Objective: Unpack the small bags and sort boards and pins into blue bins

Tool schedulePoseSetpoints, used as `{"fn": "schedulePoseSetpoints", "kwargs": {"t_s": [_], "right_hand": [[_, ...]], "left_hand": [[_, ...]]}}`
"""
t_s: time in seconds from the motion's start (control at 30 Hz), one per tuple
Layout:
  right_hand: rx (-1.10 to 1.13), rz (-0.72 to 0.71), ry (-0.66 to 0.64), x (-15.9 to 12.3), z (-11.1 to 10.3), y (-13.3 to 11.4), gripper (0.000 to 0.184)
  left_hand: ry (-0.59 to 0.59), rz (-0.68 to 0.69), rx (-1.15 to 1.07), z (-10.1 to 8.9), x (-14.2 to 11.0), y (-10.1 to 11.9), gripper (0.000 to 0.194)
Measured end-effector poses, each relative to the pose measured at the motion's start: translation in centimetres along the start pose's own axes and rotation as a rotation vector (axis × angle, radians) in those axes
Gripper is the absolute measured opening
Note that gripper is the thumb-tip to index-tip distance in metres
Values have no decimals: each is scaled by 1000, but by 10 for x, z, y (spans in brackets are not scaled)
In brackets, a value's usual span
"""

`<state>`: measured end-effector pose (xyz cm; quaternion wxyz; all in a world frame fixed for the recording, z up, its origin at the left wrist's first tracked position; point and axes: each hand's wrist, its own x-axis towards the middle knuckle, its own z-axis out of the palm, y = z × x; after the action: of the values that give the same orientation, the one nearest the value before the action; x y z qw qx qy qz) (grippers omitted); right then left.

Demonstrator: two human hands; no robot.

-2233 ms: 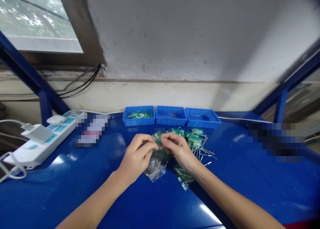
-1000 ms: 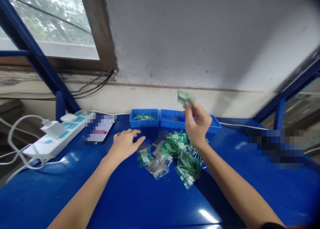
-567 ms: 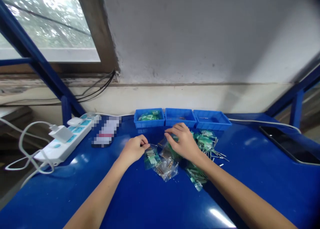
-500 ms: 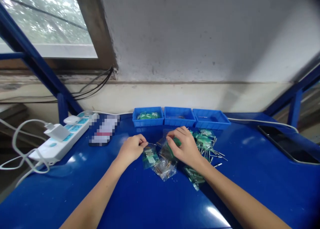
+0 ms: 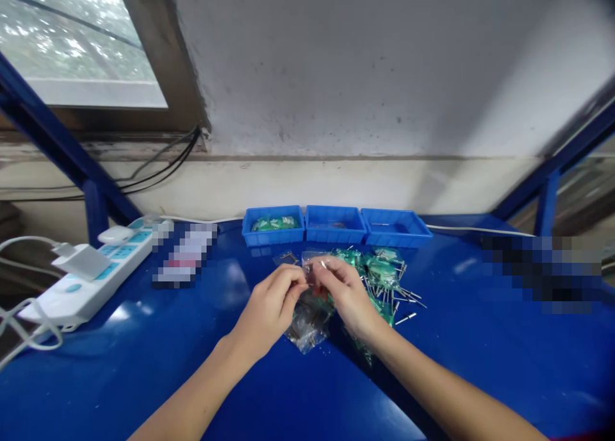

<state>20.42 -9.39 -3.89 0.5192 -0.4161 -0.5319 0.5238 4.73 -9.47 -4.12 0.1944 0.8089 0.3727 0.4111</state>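
Note:
My left hand [image 5: 277,301] is closed in a pinch, its fingertips close to those of my right hand; what it pinches is too small to make out. My right hand [image 5: 350,293] has closed its thumb and fingers on a small clear plastic bag [image 5: 310,260], largely hidden by the fingers. Below the hands lies another clear bag [image 5: 307,329] with small brownish parts inside. Beside my right hand is a heap of green-tinted bags [image 5: 383,269] holding thin metal pins. A loose metal pin [image 5: 406,318] lies to their right.
Along the wall stand a left blue bin [image 5: 273,237] with green bags inside, a middle blue bin [image 5: 336,234] and a right blue bin [image 5: 398,237]. A white power strip [image 5: 96,287] with plugs and a blurred-out phone [image 5: 185,255] are on the left. A blurred-out dark object [image 5: 542,274] lies right.
My left hand has moved right, away from the green bag's left side, and now meets my right hand over the clear bags. The view has shifted slightly to the right.

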Motion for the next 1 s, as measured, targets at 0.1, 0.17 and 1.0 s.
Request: {"fn": "schedulePoseSetpoints", "kwargs": {"t_s": [0.1,0.17,1.0], "right_hand": [[-189,-160,109,-2,-2,-1,14],[-358,-345,111,-3,-4,0,8],[-720,-706,752,33,-77,-60,15]], "left_hand": [[-15,-88,-43,-1,2,-1,11],[-17,-226,-135,-3,5,-3,22],[-55,-311,435,-3,15,-35,28]]}}
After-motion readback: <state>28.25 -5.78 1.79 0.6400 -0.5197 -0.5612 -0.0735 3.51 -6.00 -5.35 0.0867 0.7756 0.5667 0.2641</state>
